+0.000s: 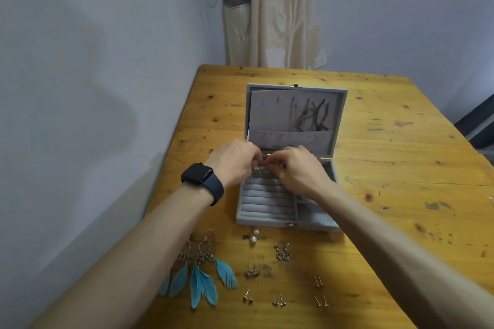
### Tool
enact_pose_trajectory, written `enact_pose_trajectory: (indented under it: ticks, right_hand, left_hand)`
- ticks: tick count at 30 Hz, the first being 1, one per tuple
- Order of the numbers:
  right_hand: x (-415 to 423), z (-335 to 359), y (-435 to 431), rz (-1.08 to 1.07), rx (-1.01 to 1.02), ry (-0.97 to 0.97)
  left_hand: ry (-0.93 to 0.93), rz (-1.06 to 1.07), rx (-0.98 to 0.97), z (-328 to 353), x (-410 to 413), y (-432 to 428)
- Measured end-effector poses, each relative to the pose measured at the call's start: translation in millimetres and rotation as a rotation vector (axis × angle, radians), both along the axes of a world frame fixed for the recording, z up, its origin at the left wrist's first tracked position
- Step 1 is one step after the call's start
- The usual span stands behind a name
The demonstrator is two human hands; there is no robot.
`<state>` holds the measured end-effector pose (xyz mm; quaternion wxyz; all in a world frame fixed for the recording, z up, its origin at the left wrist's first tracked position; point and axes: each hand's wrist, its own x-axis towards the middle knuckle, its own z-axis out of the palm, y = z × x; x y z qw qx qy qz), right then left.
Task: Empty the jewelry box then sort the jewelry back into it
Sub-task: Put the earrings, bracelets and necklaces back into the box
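Hands [270, 165] meet over open jewelry box [267, 200].

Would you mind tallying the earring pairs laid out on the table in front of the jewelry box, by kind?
Blue feather earrings: 1 pair
Pearl studs: 1 pair
Metal drop earrings: 1 pair
Small studs: 5 pairs
Total: 8 pairs

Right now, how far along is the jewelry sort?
Done: the box is open, and earrings lie in pairs on the table in front of it: feather earrings, pearls, studs. In hand: both hands, left and right, pinch something small over the ring rolls; what it is I cannot tell. Left: the laid-out earrings are not yet in the box. Necklaces hang in the lid.
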<state>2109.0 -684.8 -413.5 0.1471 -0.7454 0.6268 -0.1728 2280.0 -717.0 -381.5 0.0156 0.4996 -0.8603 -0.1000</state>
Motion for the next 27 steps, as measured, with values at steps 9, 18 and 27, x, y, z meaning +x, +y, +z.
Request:
enact_pose_trajectory:
  ticks: [9,18,27]
  right_hand:
    - [5.9,6.3,1.3,0.039,0.116,-0.018]
    - [9.5,9.4,-3.7,0.04,0.174,0.059]
    - [17.2,5.8,-1.2,-0.037,0.14,-0.023]
  left_hand:
    - [0.094,0.047,0.158,-0.3,8.3,-5.1]
    - [0.077,0.042,0.259,0.7,10.4,-9.0]
    - [0.066,0.02,-0.031,-6.2,6.7,0.7]
